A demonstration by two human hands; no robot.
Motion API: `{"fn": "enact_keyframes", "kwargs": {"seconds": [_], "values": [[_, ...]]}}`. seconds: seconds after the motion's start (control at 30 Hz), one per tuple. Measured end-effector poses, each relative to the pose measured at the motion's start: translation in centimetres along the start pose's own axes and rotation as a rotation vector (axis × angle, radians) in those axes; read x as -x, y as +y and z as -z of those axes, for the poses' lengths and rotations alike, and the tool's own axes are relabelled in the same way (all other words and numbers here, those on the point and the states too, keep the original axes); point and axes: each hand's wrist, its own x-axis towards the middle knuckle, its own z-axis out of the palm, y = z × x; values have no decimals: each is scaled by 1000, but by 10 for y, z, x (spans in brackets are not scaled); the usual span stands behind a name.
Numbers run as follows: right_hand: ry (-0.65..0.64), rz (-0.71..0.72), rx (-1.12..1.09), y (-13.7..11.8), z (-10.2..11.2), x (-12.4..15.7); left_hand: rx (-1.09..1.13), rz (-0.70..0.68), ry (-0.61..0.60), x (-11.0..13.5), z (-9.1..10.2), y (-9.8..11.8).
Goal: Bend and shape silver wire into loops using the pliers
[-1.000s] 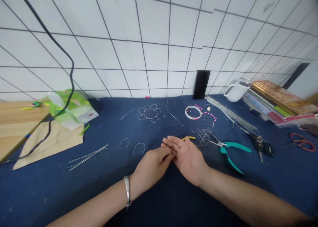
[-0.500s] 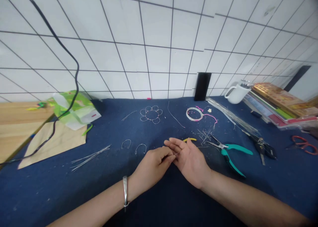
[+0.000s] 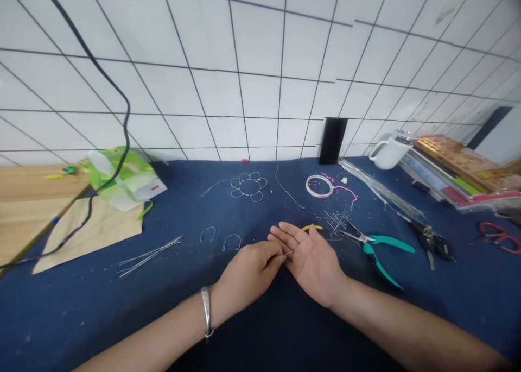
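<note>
My left hand (image 3: 254,269), with a silver bangle on its wrist, is closed in a pinch on a thin wire (image 3: 289,252). The wire's short tip shows against the palm of my right hand (image 3: 315,263). That hand lies palm up and open, its fingers stretched out behind my left fingertips. Just beyond the right hand is a curved yellow piece (image 3: 312,228), partly hidden by it. Two bent wire arches (image 3: 231,243) lie left of my hands. Farther back sits a flower-shaped wire ring (image 3: 249,187).
Teal-handled pliers (image 3: 382,247), cut wire bits (image 3: 336,221) and black-handled cutters (image 3: 429,239) lie on the right, with red scissors (image 3: 500,236) beyond. A white ring dish (image 3: 319,186), wire bundle (image 3: 378,187) and white mug (image 3: 389,152) stand behind. Straight wires (image 3: 150,257) lie left.
Both hands hold nearly the same pose. The view has shifted very slightly; nothing on the table has visibly moved.
</note>
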Motion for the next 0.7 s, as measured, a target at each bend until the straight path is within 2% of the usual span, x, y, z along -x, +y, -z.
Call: {"fn": "enact_keyframes", "kwargs": {"seconds": [0.7], "values": [[-16, 12, 46, 0, -2, 1, -50, -5, 25, -1, -5, -1]]}}
